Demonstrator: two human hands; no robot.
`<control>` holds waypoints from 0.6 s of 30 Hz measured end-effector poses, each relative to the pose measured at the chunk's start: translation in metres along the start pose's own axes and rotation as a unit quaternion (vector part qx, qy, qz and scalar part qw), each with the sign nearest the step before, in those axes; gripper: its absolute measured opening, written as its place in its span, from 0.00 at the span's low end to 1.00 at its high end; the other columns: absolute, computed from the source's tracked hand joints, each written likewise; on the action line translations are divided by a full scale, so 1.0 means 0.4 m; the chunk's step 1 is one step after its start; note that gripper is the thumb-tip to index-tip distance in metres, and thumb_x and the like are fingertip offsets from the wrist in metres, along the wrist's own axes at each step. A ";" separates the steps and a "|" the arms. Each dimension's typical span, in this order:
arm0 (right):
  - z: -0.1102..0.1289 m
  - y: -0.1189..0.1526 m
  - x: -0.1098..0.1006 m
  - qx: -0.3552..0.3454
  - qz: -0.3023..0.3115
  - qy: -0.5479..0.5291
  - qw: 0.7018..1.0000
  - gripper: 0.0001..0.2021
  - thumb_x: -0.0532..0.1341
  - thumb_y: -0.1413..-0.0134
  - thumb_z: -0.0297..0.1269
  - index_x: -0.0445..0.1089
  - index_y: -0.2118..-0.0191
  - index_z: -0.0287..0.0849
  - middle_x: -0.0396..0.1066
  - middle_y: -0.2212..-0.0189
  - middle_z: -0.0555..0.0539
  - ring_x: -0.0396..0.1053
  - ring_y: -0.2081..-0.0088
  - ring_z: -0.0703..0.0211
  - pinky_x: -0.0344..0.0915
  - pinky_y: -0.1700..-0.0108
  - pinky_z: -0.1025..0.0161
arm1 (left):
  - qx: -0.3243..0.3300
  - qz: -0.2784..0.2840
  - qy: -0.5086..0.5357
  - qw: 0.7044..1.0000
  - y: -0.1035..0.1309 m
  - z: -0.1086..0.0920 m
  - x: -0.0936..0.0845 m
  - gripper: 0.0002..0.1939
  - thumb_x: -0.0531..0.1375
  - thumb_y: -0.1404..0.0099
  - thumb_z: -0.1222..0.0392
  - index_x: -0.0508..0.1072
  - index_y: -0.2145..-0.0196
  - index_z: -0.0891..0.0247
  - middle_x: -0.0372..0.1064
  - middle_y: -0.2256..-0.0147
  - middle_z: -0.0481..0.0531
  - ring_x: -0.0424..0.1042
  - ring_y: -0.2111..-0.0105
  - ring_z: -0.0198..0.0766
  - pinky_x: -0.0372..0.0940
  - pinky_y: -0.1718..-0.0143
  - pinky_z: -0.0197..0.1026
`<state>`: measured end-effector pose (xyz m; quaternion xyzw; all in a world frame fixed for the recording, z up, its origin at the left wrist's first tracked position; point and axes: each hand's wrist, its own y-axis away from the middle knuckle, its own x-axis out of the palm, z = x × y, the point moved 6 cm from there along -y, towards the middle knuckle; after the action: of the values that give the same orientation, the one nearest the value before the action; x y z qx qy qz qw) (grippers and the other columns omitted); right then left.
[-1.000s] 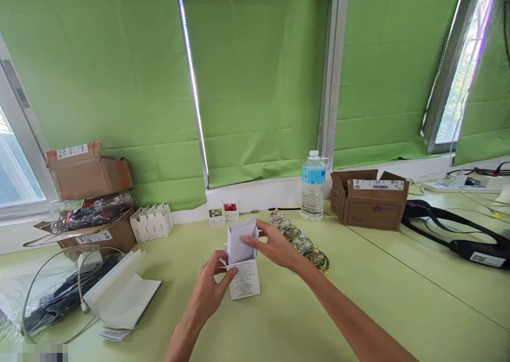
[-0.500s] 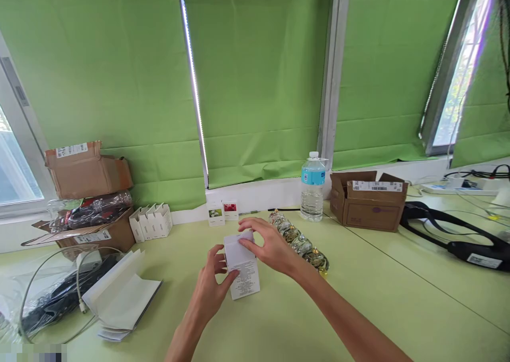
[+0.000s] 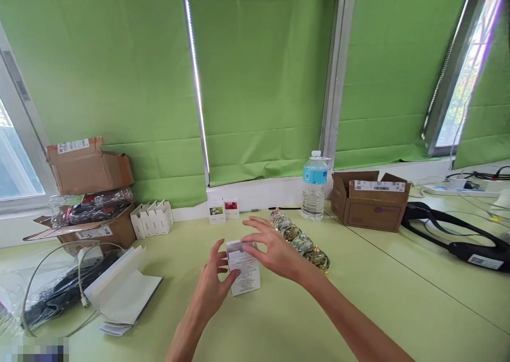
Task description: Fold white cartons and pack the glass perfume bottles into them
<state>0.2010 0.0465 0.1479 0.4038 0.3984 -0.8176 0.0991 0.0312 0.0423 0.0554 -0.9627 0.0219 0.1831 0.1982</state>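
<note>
A small white box point(image 3: 246, 277) with printed text on its face stands on the pale green table between my hands. My left hand point(image 3: 215, 279) grips its left side, thumb on the printed face and fingers behind the edge. At the box's top right, my right hand point(image 3: 271, 247) has its thumb and index finger on the top flap, its other fingers stretched out. Behind are two small cards, one with a white flower picture point(image 3: 217, 212) and one with a red picture point(image 3: 231, 207). Beyond my right hand lies a row of shiny wrapped items point(image 3: 297, 238).
White small boxes point(image 3: 153, 219) stand at the back left beside stacked brown cartons point(image 3: 90, 173). Folded white paper point(image 3: 125, 293) and a bagged cable point(image 3: 59, 293) lie at left. A water bottle point(image 3: 314, 189), an open carton point(image 3: 370, 205) and a black headset point(image 3: 462, 242) stand right.
The upper flap that covered the top of the printed face has been folded up and back toward the box top. My right hand's fingers have spread slightly, and the view has shifted a little.
</note>
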 end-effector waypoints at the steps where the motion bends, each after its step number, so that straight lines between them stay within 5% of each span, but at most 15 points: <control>1: -0.003 -0.001 -0.019 0.000 -0.025 -0.003 1.000 0.11 0.59 0.41 0.41 0.76 0.57 0.47 0.64 0.43 0.45 0.53 0.38 0.48 0.55 0.40 0.48 | -0.010 0.013 0.000 1.000 0.001 0.009 0.006 0.36 0.61 0.40 0.55 0.49 0.38 0.53 0.70 0.50 0.56 0.74 0.57 0.42 0.68 0.54 0.49; 6: -0.034 0.009 -0.126 0.033 -0.120 -0.031 0.992 0.10 0.57 0.39 0.40 0.76 0.61 0.47 0.71 0.51 0.46 0.65 0.47 0.53 0.61 0.44 0.53 | -0.035 0.102 0.018 0.994 0.002 0.047 0.038 0.24 0.62 0.43 0.59 0.65 0.48 0.60 0.74 0.54 0.57 0.74 0.57 0.46 0.67 0.54 0.48; 12: -0.127 0.096 -0.242 0.128 -0.177 -0.010 0.976 0.14 0.55 0.39 0.44 0.76 0.60 0.45 0.74 0.55 0.45 0.70 0.53 0.52 0.67 0.53 0.58 | -0.050 0.044 0.018 0.998 -0.024 0.126 -0.004 0.24 0.61 0.40 0.54 0.63 0.48 0.61 0.73 0.51 0.58 0.72 0.52 0.48 0.65 0.48 0.52; 15: -0.237 0.173 -0.272 0.242 -0.136 0.013 0.961 0.17 0.55 0.41 0.47 0.74 0.55 0.42 0.75 0.58 0.44 0.72 0.62 0.53 0.68 0.61 0.60 | -0.059 0.026 0.024 0.998 -0.035 0.170 -0.017 0.28 0.60 0.39 0.51 0.60 0.44 0.60 0.71 0.49 0.58 0.71 0.50 0.48 0.64 0.47 0.53; 18: -0.351 0.257 -0.249 0.354 -0.006 0.005 0.935 0.21 0.57 0.43 0.48 0.69 0.48 0.41 0.72 0.52 0.41 0.71 0.59 0.53 0.68 0.63 0.63 | -0.061 0.019 0.009 0.998 -0.040 0.190 -0.022 0.28 0.59 0.39 0.49 0.59 0.43 0.59 0.70 0.48 0.58 0.70 0.49 0.49 0.63 0.46 0.54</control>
<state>0.3977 0.0652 0.1128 0.4145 0.0860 -0.9042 -0.0568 -0.0013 0.0862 -0.0003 -0.9739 0.0310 0.1793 0.1357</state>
